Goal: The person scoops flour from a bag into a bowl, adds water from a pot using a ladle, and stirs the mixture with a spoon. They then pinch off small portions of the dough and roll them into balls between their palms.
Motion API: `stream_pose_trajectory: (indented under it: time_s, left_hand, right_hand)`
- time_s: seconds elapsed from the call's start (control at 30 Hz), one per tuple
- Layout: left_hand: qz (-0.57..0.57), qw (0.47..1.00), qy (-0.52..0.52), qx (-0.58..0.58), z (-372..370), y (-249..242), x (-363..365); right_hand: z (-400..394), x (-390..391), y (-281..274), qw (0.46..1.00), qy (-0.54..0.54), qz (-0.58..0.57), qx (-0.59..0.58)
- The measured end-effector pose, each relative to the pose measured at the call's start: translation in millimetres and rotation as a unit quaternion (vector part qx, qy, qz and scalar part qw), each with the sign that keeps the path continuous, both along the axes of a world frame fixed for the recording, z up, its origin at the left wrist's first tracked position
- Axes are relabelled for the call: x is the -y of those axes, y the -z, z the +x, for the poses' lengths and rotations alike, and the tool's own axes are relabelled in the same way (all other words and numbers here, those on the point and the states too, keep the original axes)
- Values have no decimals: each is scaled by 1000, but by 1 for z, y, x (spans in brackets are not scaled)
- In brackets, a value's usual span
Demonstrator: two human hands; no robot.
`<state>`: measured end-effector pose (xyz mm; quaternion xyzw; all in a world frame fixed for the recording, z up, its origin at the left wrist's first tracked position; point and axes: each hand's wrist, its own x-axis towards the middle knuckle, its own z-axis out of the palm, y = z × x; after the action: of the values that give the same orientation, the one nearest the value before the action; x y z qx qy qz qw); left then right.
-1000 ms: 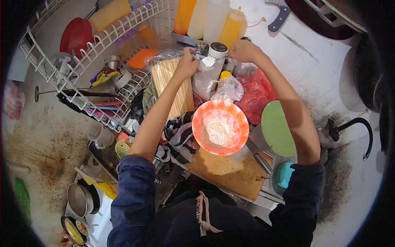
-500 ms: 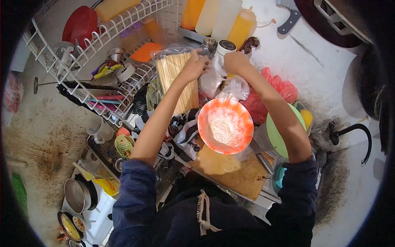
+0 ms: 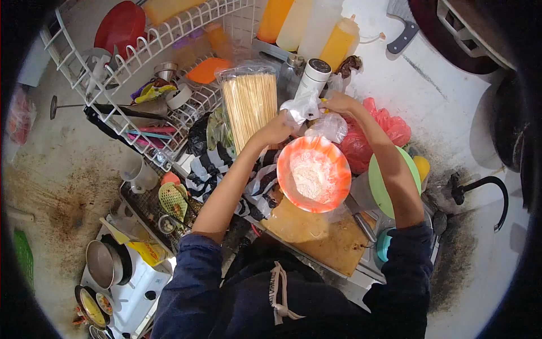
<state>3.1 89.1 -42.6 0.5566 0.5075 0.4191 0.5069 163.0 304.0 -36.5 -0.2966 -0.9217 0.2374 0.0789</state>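
A cluttered white counter (image 3: pixel 420 116) runs beside a stained wall (image 3: pixel 56 192), with a wire rack (image 3: pixel 122 81) at the left. The left hand (image 3: pixel 275 129) has its fingers closed on a thin bag (image 3: pixel 303 108), below the white bottle (image 3: pixel 312 78). The right hand (image 3: pixel 339 104) is at the bag's other side; whether its fingers pinch it, I cannot tell. Sticks (image 3: pixel 249 104) lie near the left hand. The bowl (image 3: pixel 340 189) of white powder sits just below the hands, over the board (image 3: pixel 333 243).
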Motion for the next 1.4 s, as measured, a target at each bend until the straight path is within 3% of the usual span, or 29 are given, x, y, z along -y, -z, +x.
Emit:
stream_pose_trajectory:
  time_s: [0.07,0.1,0.17,0.27,0.37,0.5,0.57,0.67,0.8,0.87,1.1,1.23,1.4]
  left_hand:
    - [135,989,-47,47,2,12,-5]
    - [136,989,-46,47,2,23,-14]
    - [305,904,-247,-170,-2,39,-36]
    - [292,904,-272,-155,5,-7,-36]
    - [219,913,-245,-242,11,-43,-38]
    - [269,901,-233,-245,1,-38,-56]
    - [311,919,-156,-188,-8,-34,-54]
    - [234,937,-140,-218,-11,-32,-59]
    - [175,929,-244,-218,-2,-49,-60]
    - [208,897,-221,-321,-2,-49,-66]
    - [191,930,-113,-293,-13,-63,-66]
    - [179,895,-110,-393,-15,-53,-75]
    - [205,863,-82,-454,-15,-49,-76]
  right_hand:
    - [5,30,-34,996,48,-8,70]
    - [6,42,-48,986,95,-14,139]
    - [10,34,-43,983,104,-20,147]
    - [12,38,-42,984,115,-19,138]
    - [9,51,-52,987,107,5,120]
    - [10,62,-61,983,112,82,124]
    - [8,76,-73,976,133,114,128]
    - [5,78,-71,966,163,153,128]
    - [-1,79,-75,967,141,186,100]
    - [-3,80,-81,969,133,183,101]
    - [5,78,-93,974,120,180,65]
    - [9,83,-93,967,164,143,130]
    - [20,71,-71,980,132,136,54]
